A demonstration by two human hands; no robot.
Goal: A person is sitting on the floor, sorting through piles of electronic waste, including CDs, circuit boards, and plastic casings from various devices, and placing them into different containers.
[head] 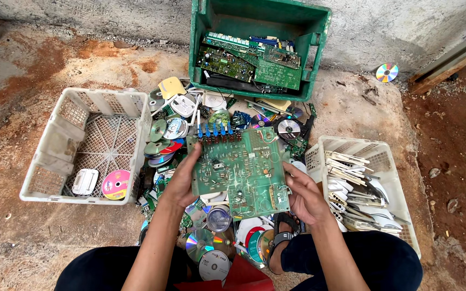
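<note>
Both hands, left hand (182, 186) and right hand (304, 198), grasp the flat green circuit board (238, 170) above a heap of shiny discs (203, 242), its underside hidden, fingertips tucked behind.

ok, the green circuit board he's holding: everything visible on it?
The green circuit board is a large, roughly rectangular panel with pale traces, small soldered components and a row of blue parts along its top edge. It is held flat, facing the camera, above a pile of discs. The left hand and right hand grip opposite edges.
</note>
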